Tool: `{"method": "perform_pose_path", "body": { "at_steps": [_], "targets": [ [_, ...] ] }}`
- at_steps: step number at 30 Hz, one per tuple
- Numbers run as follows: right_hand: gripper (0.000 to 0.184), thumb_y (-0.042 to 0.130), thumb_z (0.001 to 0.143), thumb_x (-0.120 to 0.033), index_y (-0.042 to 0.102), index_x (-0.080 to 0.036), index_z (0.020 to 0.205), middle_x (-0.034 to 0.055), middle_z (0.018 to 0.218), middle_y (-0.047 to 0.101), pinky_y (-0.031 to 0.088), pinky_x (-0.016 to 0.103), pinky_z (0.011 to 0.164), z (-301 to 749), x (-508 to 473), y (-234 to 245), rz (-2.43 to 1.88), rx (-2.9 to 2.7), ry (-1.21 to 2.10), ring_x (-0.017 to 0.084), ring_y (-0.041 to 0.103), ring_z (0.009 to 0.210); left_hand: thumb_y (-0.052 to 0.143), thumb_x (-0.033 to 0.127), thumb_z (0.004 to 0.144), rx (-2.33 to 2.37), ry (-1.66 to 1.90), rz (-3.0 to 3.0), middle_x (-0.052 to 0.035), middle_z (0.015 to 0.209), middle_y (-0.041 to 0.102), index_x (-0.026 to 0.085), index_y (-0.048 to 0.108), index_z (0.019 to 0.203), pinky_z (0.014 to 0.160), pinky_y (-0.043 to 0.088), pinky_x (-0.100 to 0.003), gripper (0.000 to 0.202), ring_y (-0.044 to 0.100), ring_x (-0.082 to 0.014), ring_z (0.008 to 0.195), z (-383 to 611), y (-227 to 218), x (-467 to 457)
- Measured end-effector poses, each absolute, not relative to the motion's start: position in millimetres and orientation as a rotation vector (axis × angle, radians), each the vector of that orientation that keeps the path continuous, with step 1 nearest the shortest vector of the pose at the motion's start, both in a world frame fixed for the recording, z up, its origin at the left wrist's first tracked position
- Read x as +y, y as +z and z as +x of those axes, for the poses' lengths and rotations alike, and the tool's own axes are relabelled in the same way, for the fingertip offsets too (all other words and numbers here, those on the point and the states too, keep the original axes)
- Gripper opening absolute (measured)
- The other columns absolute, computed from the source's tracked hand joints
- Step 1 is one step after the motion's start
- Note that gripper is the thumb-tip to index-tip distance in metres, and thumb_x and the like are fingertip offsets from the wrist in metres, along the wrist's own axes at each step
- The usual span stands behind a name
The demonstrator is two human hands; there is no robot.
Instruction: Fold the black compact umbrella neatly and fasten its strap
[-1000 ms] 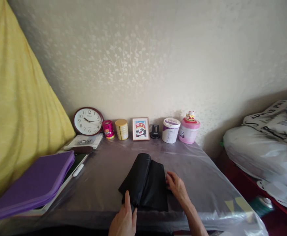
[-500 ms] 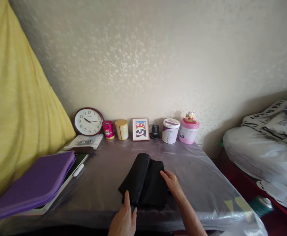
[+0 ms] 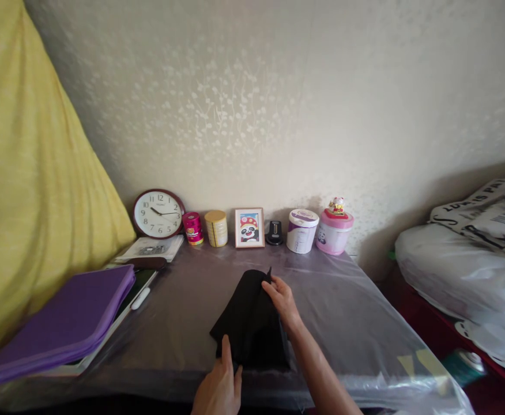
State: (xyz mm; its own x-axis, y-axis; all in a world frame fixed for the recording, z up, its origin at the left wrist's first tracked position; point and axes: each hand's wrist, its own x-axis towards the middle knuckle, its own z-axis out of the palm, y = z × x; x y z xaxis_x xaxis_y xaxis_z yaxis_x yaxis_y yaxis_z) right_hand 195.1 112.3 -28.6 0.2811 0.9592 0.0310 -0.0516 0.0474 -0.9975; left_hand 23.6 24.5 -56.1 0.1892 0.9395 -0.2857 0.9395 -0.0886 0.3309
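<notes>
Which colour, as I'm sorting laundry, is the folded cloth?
Black: the cloth shows best in head view.

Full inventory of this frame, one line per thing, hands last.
black cloth: 1, black, folded, table's near middle
table: 1, grey under clear plastic sheet, centre
clock: 1, white face with dark rim, leaning on the wall, back left
cans: 2, pink and yellow, right of the clock
framed picture: 1, panda print, back centre
small device: 1, black, right of the picture
tubs: 2, white and pink, back right; a figurine tops the pink one
purple folder: 1, purple, table's left edge
booklet: 1, white, in front of the clock
curtain: 1, yellow, far left
bags: several, white, far right
left hand: on the cloth's near end
right hand: gripping the cloth's far edge
</notes>
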Motion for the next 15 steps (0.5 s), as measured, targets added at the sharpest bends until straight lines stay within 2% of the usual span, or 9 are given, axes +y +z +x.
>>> {"method": "perform_pose_path", "body": {
  "at_steps": [7, 12, 15],
  "targets": [
    [0.045, 0.052, 0.074, -0.035, 0.048, -0.013, 0.113, -0.0009, 0.066, 0.059, 0.046, 0.021, 0.045, 155.4, 138.2, -34.6, -1.365, -1.074, 0.971, 0.013, 0.057, 0.057, 0.027, 0.026, 0.089, 1.728, -0.018, 2.04, -0.0185, 0.109, 0.059, 0.001, 0.009, 0.137, 0.077, 0.041, -0.025, 0.057, 0.059, -0.0193, 0.094, 21.2, -56.3, 27.7],
    [0.043, 0.052, 0.076, -0.03, 0.049, -0.011, 0.115, 0.0055, 0.08, 0.066, 0.046, 0.025, 0.067, 145.6, 145.7, -39.7, -1.705, -1.316, 0.705, 0.019, 0.061, 0.083, 0.029, 0.023, 0.088, 1.696, -0.005, 2.076, -0.0195, 0.11, 0.058, 0.0, 0.012, 0.136, 0.077, 0.041, -0.025, 0.056, 0.059, -0.0189, 0.095, 18.6, -56.5, 29.6],
    [0.042, 0.05, 0.079, -0.028, 0.047, -0.01, 0.116, 0.0072, 0.082, 0.067, 0.042, 0.026, 0.072, 143.3, 146.8, -39.5, -1.807, -1.463, 0.58, 0.021, 0.061, 0.089, 0.028, 0.025, 0.088, 1.708, -0.019, 2.061, -0.0189, 0.105, 0.061, 0.0, 0.013, 0.136, 0.077, 0.043, -0.028, 0.056, 0.06, -0.0208, 0.093, 17.8, -54.5, 29.5]
  ]
}}
